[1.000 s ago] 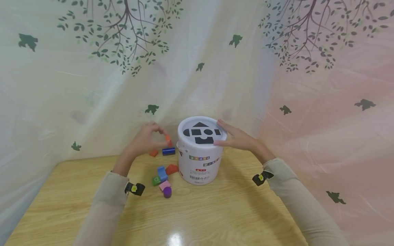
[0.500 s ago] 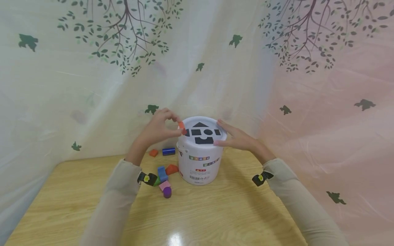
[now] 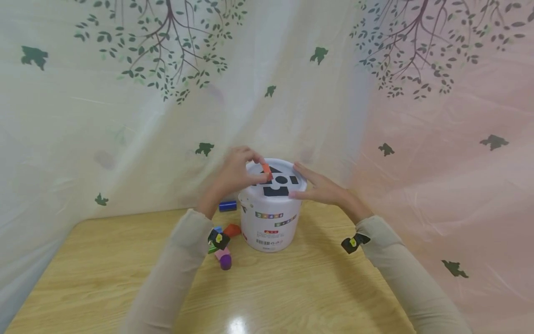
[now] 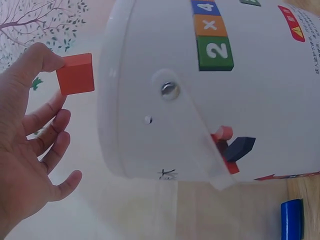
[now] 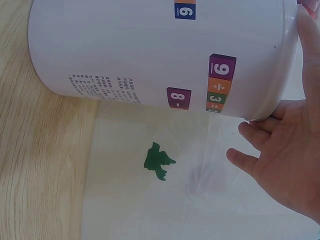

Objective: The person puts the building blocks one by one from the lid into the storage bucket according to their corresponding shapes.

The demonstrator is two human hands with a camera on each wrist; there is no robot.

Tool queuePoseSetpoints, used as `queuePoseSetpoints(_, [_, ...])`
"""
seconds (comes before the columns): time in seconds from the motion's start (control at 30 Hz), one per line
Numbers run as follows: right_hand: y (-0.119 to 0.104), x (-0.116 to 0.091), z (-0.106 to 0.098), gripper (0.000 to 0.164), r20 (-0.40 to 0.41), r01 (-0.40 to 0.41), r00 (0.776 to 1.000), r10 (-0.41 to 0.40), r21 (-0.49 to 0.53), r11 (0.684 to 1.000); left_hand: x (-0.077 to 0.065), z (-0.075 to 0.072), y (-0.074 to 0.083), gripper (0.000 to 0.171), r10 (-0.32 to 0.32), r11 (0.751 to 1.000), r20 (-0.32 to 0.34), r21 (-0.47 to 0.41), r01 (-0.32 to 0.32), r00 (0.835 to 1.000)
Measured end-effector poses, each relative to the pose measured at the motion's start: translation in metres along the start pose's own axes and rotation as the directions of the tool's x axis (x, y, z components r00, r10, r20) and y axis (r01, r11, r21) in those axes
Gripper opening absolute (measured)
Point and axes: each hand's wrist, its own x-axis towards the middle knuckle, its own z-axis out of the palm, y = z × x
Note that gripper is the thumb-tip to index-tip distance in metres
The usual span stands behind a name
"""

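A white lidded bucket (image 3: 269, 232) stands upright on the table, with black shaped openings in its lid (image 3: 252, 192). My left hand (image 3: 235, 174) pinches an orange-red block (image 4: 76, 74) between thumb and fingertips. In the head view the block is over the lid, close to the rectangular and triangular openings; whether it touches the lid cannot be told. My right hand (image 3: 321, 188) rests against the right side of the lid rim, thumb and fingers spread along it. In the right wrist view some fingers (image 5: 257, 135) lie at the rim's edge.
Left of the bucket lie a blue cylinder (image 3: 227, 206), a red block (image 3: 232, 230), a pink block (image 3: 222, 253) and a purple piece (image 3: 225, 262). Green and blue pieces are partly hidden by my left wrist. A printed curtain (image 3: 167, 139) hangs behind the wooden table (image 3: 292, 292).
My left hand has carried the orange-red block up and rightward from beside the bucket to over its lid. The right hand keeps its place on the rim.
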Motion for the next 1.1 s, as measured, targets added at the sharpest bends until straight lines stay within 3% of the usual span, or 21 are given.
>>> queuePoseSetpoints(0.47, [0.0, -0.001, 0.001, 0.106, 0.006, 0.003, 1.0, -0.003, 0.013, 1.0, 0.016, 0.029, 0.008, 0.045, 0.038, 0.996, -0.01, 0.08, -0.037, 0.999])
queuePoseSetpoints(0.77, [-0.001, -0.002, 0.0, 0.103, 0.01, 0.004, 1.0, -0.004, 0.003, 1.0, 0.026, 0.041, 0.016, 0.04, 0.068, 0.988, -0.014, 0.138, -0.065, 0.998])
queuePoseSetpoints(1.1, [0.003, 0.0, -0.001, 0.104, 0.004, 0.011, 1.0, -0.011, 0.017, 1.0, 0.032, 0.051, 0.014, 0.034, 0.084, 0.987, -0.033, 0.142, -0.078, 0.996])
